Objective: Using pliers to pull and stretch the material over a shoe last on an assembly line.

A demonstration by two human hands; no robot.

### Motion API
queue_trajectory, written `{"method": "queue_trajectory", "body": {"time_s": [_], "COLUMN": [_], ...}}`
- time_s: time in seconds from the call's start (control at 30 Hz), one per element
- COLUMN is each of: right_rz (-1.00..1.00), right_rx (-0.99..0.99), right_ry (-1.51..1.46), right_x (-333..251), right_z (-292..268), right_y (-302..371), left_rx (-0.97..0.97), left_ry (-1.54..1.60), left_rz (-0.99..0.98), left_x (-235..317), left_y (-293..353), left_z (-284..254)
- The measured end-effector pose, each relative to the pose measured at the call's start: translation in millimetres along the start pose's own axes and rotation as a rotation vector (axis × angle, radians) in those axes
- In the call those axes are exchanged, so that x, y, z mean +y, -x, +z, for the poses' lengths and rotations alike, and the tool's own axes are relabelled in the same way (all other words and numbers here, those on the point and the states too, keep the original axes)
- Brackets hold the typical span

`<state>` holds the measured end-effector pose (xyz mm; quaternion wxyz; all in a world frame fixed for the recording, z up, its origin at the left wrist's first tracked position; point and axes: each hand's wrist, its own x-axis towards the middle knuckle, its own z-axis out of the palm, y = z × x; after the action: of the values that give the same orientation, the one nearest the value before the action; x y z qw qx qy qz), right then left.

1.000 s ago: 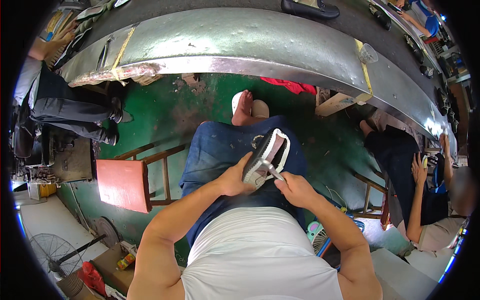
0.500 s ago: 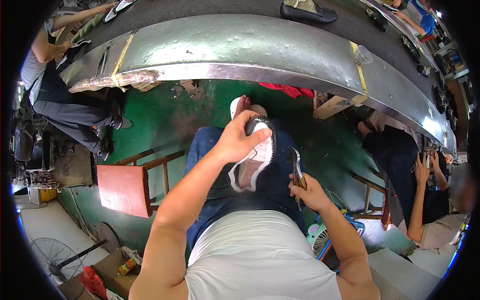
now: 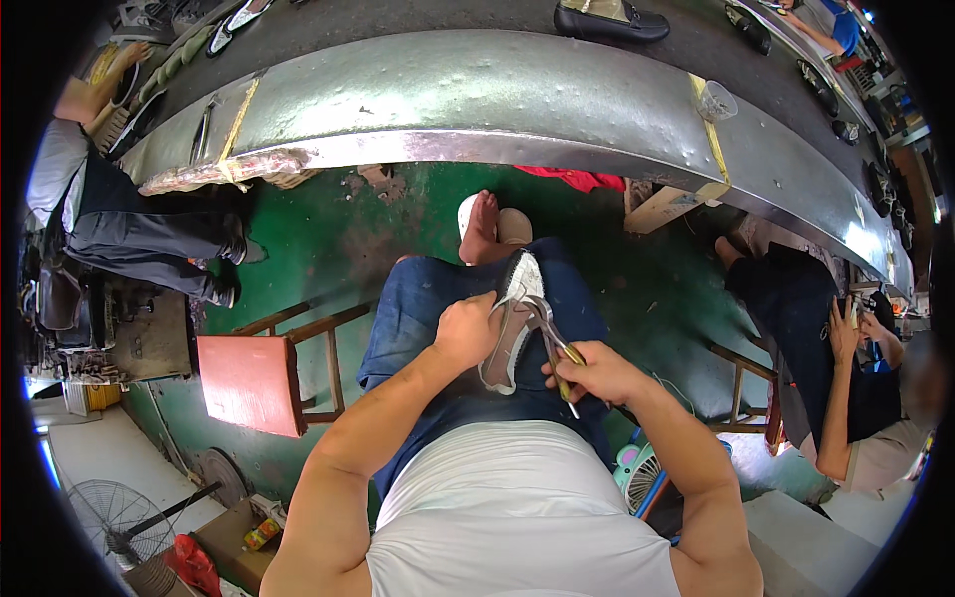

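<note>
My left hand (image 3: 468, 330) is closed on the left edge of a shoe upper (image 3: 525, 279), white with a greyish inside and a dark stitched rim. It lies over my lap, its toe end pointing away from me. In my right hand (image 3: 601, 374) is a pair of pincers (image 3: 550, 336) with curved jaws and yellowish handles. The jaws reach the upper's right side near its middle; whether they grip the edge I cannot tell. My left fingertips are partly hidden behind the upper.
A metal-edged bench (image 3: 458, 90) curves ahead, with a dark loafer (image 3: 612, 24) on the belt beyond. To my left stands a reddish stool (image 3: 249, 383). A fan (image 3: 109, 522) is at lower left, a small green fan (image 3: 637, 473) by my right side. People work on both sides.
The upper has turned and come down toward my lap, my left hand shifting to its left edge. My right hand has brought the pincers leftward to the upper.
</note>
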<state>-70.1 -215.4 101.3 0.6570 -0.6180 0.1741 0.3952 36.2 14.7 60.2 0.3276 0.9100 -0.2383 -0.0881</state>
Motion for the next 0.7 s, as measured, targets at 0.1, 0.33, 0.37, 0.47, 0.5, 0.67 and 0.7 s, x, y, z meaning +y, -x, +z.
{"method": "queue_trajectory", "body": {"time_s": [0.1, 0.33, 0.37, 0.47, 0.5, 0.67, 0.7], "right_rz": [0.026, -0.463, -0.456, -0.094, -0.131, 0.158, 0.157], "right_rx": [-0.019, 0.35, 0.354, 0.117, 0.102, -0.011, -0.013], "right_ry": [-0.18, 0.798, 0.797, 0.527, 0.61, 0.732, 0.734], "right_x": [-3.9, -2.9, -9.1, -31.7, -38.0, -93.9, -93.0], "right_z": [-1.2, 8.0, 7.1, -2.4, -2.6, -0.6, 1.2], "right_y": [-13.5, -15.7, -6.3, 4.2, 4.4, 10.2, 7.2], "left_rx": [0.018, 0.01, 0.033, 0.024, -0.004, -0.011, -0.028], "left_ry": [0.03, 0.129, 0.106, 0.032, -0.025, -0.021, 0.01], "left_rz": [0.024, 0.016, 0.044, 0.08, 0.08, 0.085, 0.009], "left_x": [-2.6, -9.8, -3.4, 8.7, 10.5, 12.8, 12.3], "left_y": [3.7, 2.7, 5.7, 9.0, 8.7, 10.0, 8.6], "left_z": [2.8, 0.8, 0.5, -3.1, -3.1, -4.3, -6.6]}}
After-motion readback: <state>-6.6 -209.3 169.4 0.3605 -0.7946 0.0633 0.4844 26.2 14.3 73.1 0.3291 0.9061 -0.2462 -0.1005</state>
